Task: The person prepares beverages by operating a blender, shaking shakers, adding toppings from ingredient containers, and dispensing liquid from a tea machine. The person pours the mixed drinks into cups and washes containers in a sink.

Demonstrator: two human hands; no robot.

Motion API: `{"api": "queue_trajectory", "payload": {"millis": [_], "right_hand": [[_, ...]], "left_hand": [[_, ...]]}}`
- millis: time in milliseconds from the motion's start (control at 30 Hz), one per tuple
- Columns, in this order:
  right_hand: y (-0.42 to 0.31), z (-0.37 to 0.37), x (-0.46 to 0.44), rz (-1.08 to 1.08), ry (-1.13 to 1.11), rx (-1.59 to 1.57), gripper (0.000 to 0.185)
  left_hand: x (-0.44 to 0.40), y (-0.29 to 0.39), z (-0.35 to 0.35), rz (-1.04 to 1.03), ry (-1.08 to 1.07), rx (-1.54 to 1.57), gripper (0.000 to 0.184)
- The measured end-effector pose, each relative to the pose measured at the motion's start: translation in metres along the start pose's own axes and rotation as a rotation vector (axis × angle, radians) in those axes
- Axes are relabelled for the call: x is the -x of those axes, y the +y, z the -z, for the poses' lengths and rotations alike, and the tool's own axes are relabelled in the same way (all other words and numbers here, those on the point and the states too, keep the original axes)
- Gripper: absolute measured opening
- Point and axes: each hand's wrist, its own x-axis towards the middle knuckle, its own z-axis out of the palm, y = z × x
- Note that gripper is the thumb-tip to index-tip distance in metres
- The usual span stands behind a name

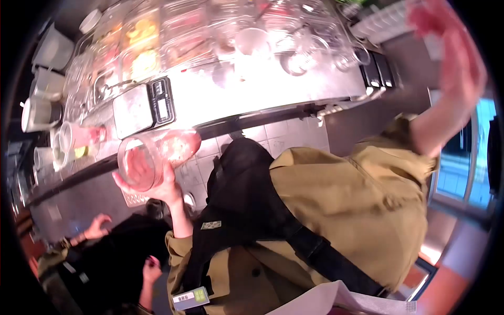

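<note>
My left hand (167,185) is wrapped round a clear cup (126,176), its round mouth turned toward me and my fingers visible through its wall. A glossy pinkish shape (180,146) adjoins the cup on the right; whether it is part of the cup or its contents I cannot tell. Just beyond the cup, a digital kitchen scale (132,110) with a black display panel lies near the counter edge. My right hand (455,50) is raised far out at the upper right, away from the counter. Motion blur and glare smear its fingers.
Clear tubs of colourful ingredients (143,30) line the back of the steel counter (226,86). Several clear cups (68,139) stand at its left end, and glass vessels (307,55) at the right. A co-worker's hand (98,227) and dark clothing (113,257) are close by at lower left.
</note>
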Motion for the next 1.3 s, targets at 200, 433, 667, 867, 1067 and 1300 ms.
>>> {"api": "queue_trajectory", "payload": {"millis": [200,433,667,867,1067,1300], "right_hand": [[0.132,-0.137,0.248,-1.047,0.486,-0.353,0.031],[0.144,-0.213,0.304,-0.894,0.625,-0.048,0.030],[0.132,-0.225,0.308,-0.983,0.684,-0.271,0.025],[0.103,-0.224,0.293,-0.646,0.148,-0.210,0.031],[0.102,-0.323,0.216,-0.486,0.021,-0.356,0.107],[0.111,-0.334,0.167,-0.668,-0.005,-1.196,0.088]], "left_hand": [[0.017,0.025,0.036,-0.009,-0.038,0.028,0.087],[0.022,0.031,0.051,-0.097,-0.046,-0.057,0.084],[0.020,0.030,0.016,-0.021,-0.030,-0.026,0.078],[0.014,0.029,-0.019,-0.023,-0.011,-0.103,0.093],[0.012,0.042,-0.044,-0.036,-0.049,0.047,0.095],[0.012,0.048,-0.024,-0.066,0.031,0.006,0.096]]}}
